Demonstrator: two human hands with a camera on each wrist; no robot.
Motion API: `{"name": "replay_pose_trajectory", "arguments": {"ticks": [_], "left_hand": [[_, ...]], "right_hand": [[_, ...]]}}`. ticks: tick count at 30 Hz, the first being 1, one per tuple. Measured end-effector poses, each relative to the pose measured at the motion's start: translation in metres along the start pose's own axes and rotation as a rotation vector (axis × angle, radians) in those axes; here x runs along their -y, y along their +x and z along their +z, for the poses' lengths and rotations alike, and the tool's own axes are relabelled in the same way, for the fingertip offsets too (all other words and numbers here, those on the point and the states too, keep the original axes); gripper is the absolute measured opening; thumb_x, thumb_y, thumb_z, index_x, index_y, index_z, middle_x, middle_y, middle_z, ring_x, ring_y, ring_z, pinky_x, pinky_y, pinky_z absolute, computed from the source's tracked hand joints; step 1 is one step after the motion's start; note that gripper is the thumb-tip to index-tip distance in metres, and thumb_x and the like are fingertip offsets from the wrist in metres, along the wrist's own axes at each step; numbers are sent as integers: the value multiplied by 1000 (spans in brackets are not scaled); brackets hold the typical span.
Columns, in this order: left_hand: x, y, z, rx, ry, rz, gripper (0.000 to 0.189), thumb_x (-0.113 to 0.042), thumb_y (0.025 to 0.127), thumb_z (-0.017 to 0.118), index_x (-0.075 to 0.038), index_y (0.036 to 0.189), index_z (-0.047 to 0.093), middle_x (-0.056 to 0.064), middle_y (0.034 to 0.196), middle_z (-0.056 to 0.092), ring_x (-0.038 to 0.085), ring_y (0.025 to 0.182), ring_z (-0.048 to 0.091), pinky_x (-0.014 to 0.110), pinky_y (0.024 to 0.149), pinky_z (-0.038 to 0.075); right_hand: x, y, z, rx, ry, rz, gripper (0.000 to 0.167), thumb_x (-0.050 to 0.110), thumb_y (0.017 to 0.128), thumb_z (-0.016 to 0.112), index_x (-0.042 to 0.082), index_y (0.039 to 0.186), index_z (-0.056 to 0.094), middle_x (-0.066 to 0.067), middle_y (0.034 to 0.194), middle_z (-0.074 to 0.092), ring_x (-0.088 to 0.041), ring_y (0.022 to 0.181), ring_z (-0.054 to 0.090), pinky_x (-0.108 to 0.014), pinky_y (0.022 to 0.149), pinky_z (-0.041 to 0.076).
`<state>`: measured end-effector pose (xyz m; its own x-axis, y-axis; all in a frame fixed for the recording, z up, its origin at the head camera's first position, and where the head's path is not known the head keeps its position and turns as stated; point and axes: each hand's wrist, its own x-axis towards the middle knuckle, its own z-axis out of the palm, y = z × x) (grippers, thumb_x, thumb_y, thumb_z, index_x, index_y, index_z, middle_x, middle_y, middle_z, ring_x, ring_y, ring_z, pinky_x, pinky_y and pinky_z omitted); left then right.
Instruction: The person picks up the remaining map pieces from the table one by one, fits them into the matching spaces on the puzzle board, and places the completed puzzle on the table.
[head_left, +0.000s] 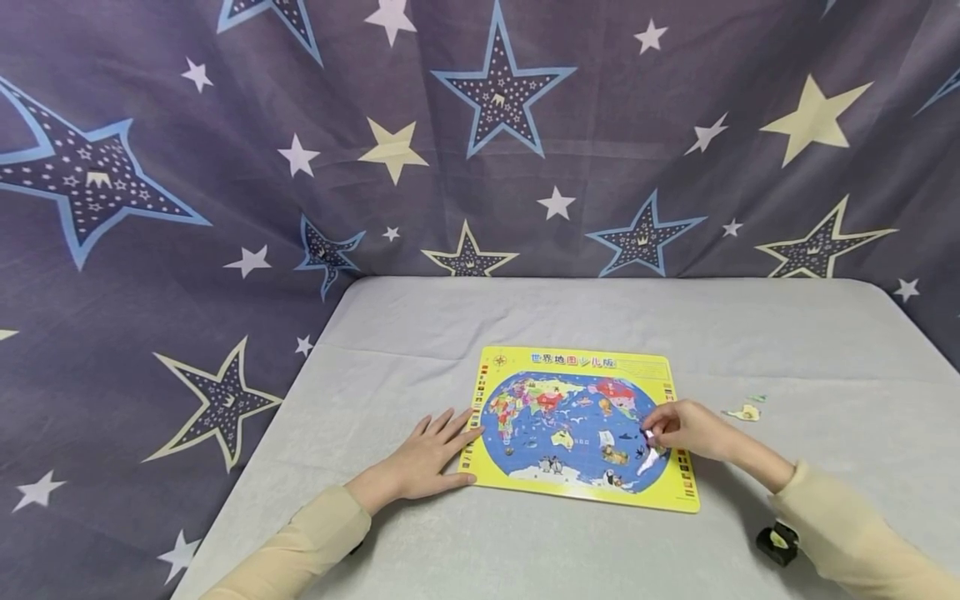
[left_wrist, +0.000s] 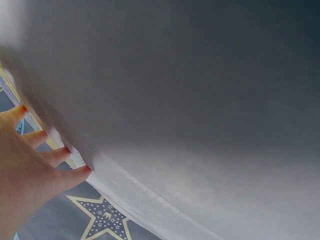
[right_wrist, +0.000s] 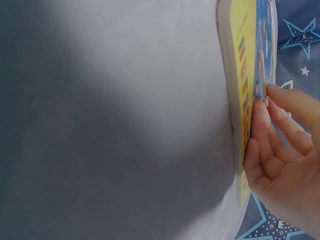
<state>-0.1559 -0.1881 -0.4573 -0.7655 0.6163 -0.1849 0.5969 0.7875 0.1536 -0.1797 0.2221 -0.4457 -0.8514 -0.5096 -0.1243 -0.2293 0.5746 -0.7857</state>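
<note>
A world map puzzle board (head_left: 577, 495) with a yellow border and blue oceans lies on the table. My left hand (head_left: 429, 460) rests at its left edge with fingers spread and straight, the fingertips on the border; the left wrist view shows these fingers (left_wrist: 55, 156) too. Over the board's right side, my right hand (head_left: 686, 427) pinches a small puzzle piece (right_wrist: 267, 101) between thumb and fingers, and its picture is mostly hidden. Just below those fingertips a white South America-shaped patch (head_left: 648, 460) shows in the blue.
Two loose puzzle pieces lie right of the board: a pale yellow one (head_left: 748, 412) and a small green one (head_left: 757, 398). A grey cloth covers the table (head_left: 405, 333). A dark curtain with stars (head_left: 450, 192) hangs behind and at the left.
</note>
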Motion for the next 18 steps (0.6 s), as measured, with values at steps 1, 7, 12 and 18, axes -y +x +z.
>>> {"name": "replay_pose_trajectory", "arguments": {"ticks": [1,7,12,18], "left_hand": [[0,0,0,-1,0,0,72,-66,84,28,-26,143,18,1,149,7,29,134,8,53,103,13],[-1,0,-1,-6,-10,9,72,-65,84,30,-25,142,19,2,149,9,30,134,9,54,102,13],[-1,-1,-2,-9,-9,12,71,-64,84,31,-24,142,20,2,149,9,30,134,10,54,102,13],[-2,-1,-2,-11,-12,9,71,-64,84,32,-24,142,21,2,148,10,30,134,10,54,102,14]], "right_hand": [[0,0,1,-5,-1,-4,18,5,79,63,-5,94,64,-2,73,58,-8,62,52,-21,55,45],[1,-2,4,-30,8,1,17,5,80,63,-5,93,63,-2,72,58,-9,61,54,-22,54,46],[1,-4,6,-43,-5,-2,16,5,80,63,-4,93,63,-3,73,58,-8,61,54,-22,54,47],[1,-4,8,-57,-19,-21,16,4,80,62,-5,93,63,-2,72,57,-7,60,53,-22,53,46]]}}
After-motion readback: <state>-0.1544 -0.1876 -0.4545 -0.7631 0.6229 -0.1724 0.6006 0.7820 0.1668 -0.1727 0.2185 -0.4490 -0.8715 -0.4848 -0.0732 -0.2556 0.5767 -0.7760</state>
